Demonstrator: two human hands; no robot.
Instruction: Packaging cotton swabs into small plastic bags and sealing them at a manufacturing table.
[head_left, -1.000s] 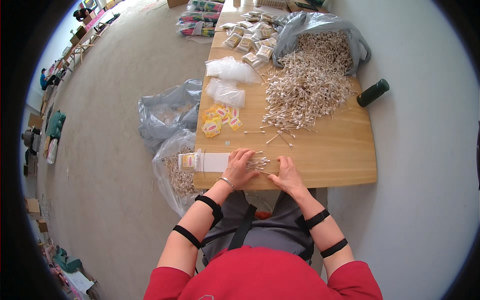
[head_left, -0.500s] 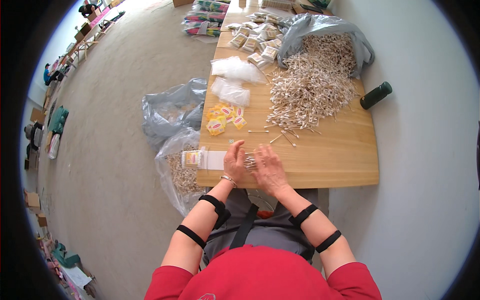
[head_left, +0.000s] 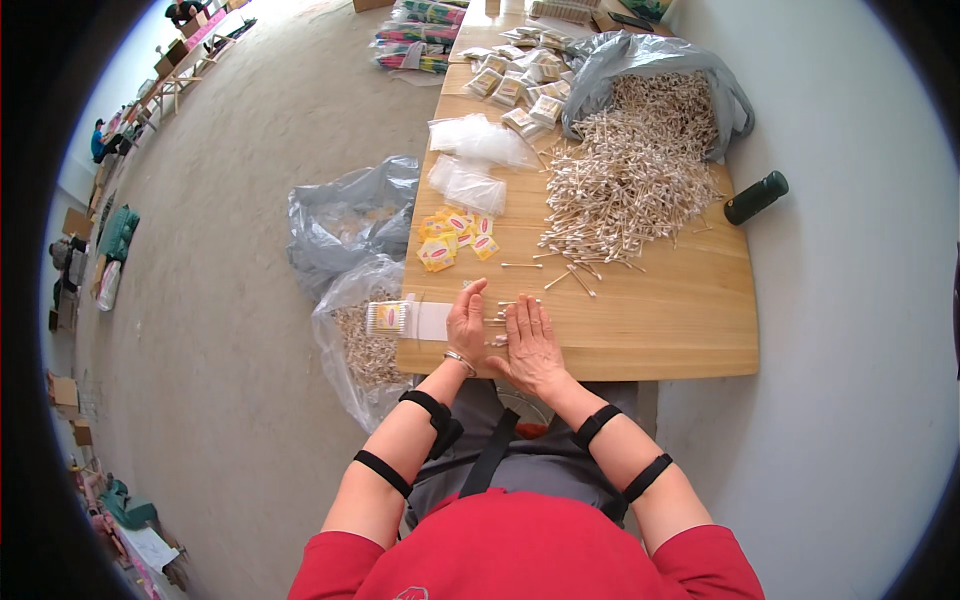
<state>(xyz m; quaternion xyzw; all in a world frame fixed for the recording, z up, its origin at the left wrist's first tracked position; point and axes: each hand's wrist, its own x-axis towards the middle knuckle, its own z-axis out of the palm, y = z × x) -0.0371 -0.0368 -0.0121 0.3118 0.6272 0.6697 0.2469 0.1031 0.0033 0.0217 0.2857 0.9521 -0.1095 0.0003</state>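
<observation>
Several cotton swabs (head_left: 494,321) lie on the table near its front edge, between my two hands. My right hand (head_left: 533,345) rests flat over their right ends, fingers stretched out. Beside their left ends my left hand (head_left: 466,322) stands on its edge, fingers extended and holding nothing I can see. A white strip (head_left: 430,321) lies flat just left of that hand. Next to it, at the table's left edge, is a small pack of swabs (head_left: 387,318) with a yellow label. A few single swabs (head_left: 522,265) lie farther up the table.
A large swab heap (head_left: 635,185) spills from a grey plastic bag (head_left: 735,95). Yellow labels (head_left: 436,252), clear bags (head_left: 468,187) and filled packs (head_left: 510,92) line the left side. A dark green bottle (head_left: 756,197) stands by the wall. Plastic bags (head_left: 345,225) sit on the floor.
My right hand has flattened, its fingers straight and together, and shifted slightly. The swabs between my hands look more spread out. My left hand has hardly moved.
</observation>
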